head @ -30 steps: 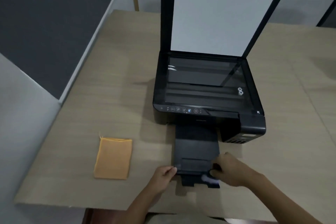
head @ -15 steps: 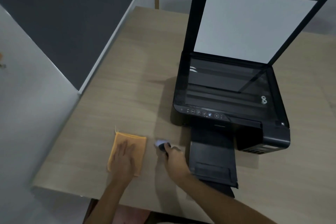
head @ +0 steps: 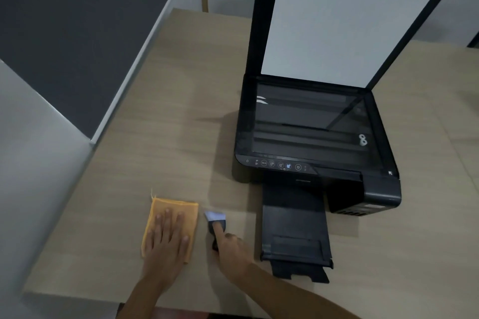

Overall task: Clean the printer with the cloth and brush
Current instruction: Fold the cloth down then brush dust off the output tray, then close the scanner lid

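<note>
The left hand (head: 166,235) lies flat and released, palm down, on the folded orange cloth (head: 181,208) on the pale wooden bench (head: 129,163). The right hand (head: 232,246) is clenched on the small black-handled brush (head: 215,220), forefinger along its back, pale bristles pointing away from the grip. The black flatbed printer (head: 311,137), lid raised, stands ahead and right of this grip, nearer the right hand; its extended tray (head: 295,230) lies just beside it.

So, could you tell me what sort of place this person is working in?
Probably an office or home workroom. A black printer with its scanner lid raised stands on a plain wooden desk, with a dark partition panel beside the desk. Nothing else in view settles which.
</note>
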`<control>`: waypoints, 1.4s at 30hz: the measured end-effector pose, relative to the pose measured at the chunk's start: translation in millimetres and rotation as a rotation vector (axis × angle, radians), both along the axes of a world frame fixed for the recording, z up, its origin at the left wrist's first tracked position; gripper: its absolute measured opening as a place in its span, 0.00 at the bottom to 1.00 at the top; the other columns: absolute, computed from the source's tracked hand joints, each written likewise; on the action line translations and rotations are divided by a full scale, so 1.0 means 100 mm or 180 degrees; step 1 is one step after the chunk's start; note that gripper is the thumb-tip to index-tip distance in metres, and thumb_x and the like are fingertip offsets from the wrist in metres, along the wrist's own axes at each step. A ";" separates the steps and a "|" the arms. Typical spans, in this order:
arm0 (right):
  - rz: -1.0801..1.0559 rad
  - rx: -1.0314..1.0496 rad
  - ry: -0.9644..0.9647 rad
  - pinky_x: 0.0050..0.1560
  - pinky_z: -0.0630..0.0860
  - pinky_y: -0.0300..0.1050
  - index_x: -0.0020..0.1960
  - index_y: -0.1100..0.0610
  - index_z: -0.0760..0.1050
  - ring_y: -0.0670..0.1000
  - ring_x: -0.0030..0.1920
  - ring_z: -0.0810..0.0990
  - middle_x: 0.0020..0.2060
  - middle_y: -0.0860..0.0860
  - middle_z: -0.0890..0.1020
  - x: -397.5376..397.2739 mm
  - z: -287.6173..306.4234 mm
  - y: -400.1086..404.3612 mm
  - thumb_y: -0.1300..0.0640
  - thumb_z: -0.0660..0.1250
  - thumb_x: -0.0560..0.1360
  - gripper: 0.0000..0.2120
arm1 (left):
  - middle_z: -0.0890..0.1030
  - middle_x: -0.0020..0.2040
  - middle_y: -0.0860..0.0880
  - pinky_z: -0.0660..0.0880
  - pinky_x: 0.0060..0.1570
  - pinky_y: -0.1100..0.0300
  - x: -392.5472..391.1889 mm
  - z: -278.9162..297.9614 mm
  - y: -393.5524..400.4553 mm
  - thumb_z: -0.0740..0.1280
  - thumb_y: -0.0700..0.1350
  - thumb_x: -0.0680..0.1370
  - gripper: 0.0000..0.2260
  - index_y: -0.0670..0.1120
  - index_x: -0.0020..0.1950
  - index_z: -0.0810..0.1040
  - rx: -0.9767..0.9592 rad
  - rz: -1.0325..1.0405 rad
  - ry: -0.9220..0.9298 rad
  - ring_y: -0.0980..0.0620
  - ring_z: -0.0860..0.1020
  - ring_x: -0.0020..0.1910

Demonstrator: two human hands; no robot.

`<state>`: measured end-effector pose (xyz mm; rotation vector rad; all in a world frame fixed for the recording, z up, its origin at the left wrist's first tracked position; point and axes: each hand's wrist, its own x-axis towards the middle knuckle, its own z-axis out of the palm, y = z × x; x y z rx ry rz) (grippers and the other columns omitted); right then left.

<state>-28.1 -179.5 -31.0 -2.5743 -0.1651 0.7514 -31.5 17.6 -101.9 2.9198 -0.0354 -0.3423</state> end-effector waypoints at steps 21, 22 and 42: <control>-0.1887 0.0635 -0.2582 0.31 0.70 0.45 0.32 0.58 0.72 0.49 0.26 0.74 0.24 0.53 0.76 1.13 2.31 -2.96 0.50 0.61 0.78 0.19 | 0.85 0.48 0.37 0.75 0.47 0.54 2.05 2.41 -0.75 0.70 0.45 0.76 0.10 0.37 0.46 0.83 -0.2049 0.0848 -0.0290 0.41 0.82 0.48; -0.2099 0.0671 -0.2578 0.34 0.74 0.46 0.36 0.59 0.76 0.51 0.28 0.77 0.27 0.55 0.80 1.33 2.48 -3.13 0.50 0.60 0.78 0.17 | 0.84 0.50 0.39 0.73 0.44 0.57 2.25 2.67 -0.94 0.67 0.47 0.78 0.12 0.38 0.48 0.83 -0.2419 0.0922 -0.0346 0.42 0.82 0.48; -0.3141 0.2452 -0.1402 0.53 0.78 0.54 0.71 0.57 0.61 0.61 0.61 0.75 0.62 0.55 0.71 2.64 3.31 -3.60 0.40 0.51 0.80 0.27 | 0.73 0.69 0.48 0.77 0.47 0.57 3.44 3.77 -2.08 0.54 0.64 0.79 0.28 0.50 0.73 0.67 -0.3685 0.1051 -0.0017 0.51 0.79 0.53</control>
